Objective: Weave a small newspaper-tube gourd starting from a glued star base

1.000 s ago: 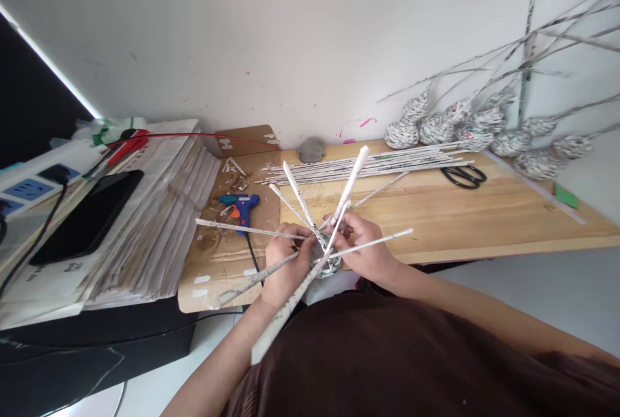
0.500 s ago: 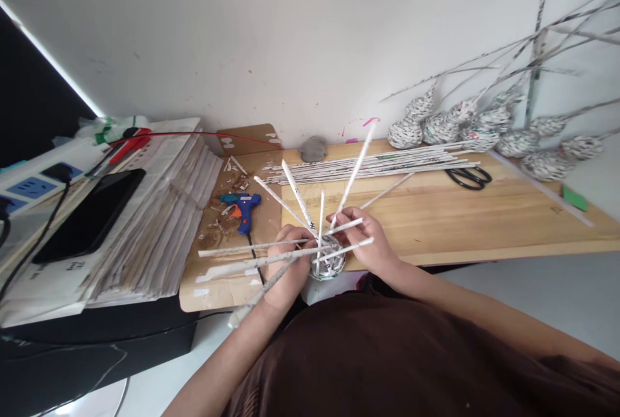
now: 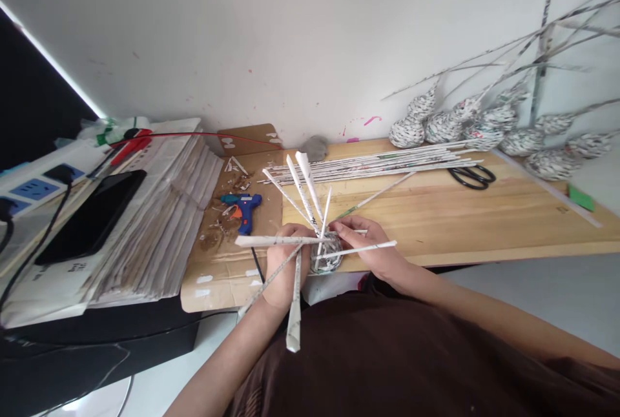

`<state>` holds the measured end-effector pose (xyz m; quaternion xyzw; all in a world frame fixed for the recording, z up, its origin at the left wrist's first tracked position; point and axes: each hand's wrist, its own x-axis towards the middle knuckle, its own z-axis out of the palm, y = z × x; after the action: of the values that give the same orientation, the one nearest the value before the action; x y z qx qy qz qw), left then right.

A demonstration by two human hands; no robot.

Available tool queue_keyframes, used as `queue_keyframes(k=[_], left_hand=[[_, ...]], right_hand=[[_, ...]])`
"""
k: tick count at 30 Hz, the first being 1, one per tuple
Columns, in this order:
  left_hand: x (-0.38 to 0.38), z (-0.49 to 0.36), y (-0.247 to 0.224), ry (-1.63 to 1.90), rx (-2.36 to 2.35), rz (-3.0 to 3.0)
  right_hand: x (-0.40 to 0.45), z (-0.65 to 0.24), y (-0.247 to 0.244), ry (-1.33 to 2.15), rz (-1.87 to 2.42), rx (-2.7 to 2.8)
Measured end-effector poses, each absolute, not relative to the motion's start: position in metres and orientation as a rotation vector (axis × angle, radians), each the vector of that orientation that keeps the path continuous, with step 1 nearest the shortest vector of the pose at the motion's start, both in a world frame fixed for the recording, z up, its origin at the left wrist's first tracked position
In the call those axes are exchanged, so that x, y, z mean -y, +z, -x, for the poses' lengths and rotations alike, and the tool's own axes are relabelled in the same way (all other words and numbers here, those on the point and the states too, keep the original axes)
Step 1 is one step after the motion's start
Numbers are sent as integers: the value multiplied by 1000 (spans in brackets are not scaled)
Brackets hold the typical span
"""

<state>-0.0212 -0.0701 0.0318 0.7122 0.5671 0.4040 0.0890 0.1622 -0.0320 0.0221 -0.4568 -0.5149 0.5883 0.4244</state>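
A small round basket woven from rolled newspaper (image 3: 325, 263) is held at the front edge of the table, with several paper tubes sticking out of it in different directions. My left hand (image 3: 289, 259) is closed around its left side, its fingertips partly hidden by the tubes. On the right, my right hand (image 3: 365, 243) pinches at the rim, thumb and fingers together among the tubes. One white paper tube (image 3: 310, 184) leans up and away from the basket; another paper tube (image 3: 294, 314) points down towards my body.
Behind the hands lies a bundle of paper tubes (image 3: 378, 164), with black-handled scissors (image 3: 472, 177) beside it. Woven paper gourds (image 3: 445, 126) stand at the right by the wall. A blue glue gun (image 3: 247, 210) rests on cardboard at left, near stacked paper (image 3: 179, 223) and a phone (image 3: 92, 217).
The tube by my right hand has swung left, now beside the other upright tubes. Tubes on the left have turned, one now pointing down towards my body. Both hands stay at the basket.
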Motion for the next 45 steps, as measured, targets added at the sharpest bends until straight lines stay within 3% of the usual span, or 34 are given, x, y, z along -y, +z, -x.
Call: queue_keyframes(k=[6,12,39,45], left_hand=[[73,19,33,1246,-1691,-2079],[73,25,37,1144,-1669,-2229],[65,34,24,1132,-1739,-2010],[64,35,22,1120,-1644,-2142]], right_hand=[[30,-160,29,1801,1037,1045],[35,-156,30,1858,957,864],[36,-157,29,1553,956,1364],[26,-161,43,1167,1096,1797]])
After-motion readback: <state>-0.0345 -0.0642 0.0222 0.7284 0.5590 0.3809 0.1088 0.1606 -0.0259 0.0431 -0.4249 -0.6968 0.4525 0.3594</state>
